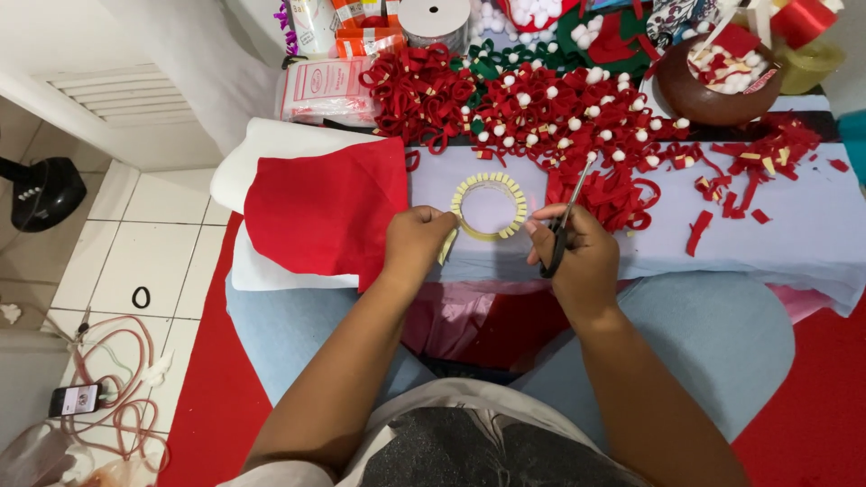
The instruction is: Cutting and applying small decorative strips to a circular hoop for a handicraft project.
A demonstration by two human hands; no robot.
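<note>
The ring (488, 206) lay at frame centre between both hands, felt sheet (327, 212) to its left, loops (532, 113) above, bowl (713, 86) upper right.

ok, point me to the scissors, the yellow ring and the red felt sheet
scissors (561, 233), head view, on the dark handle held in the right hand.
yellow ring (462, 191), head view, on its fringed left rim.
red felt sheet (325, 209), head view, on the middle of the flat cloth.

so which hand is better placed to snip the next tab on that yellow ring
Right, probably: the right hand already holds the scissors, blades pointing at the ring, while the left hand steadies its edge.
</note>
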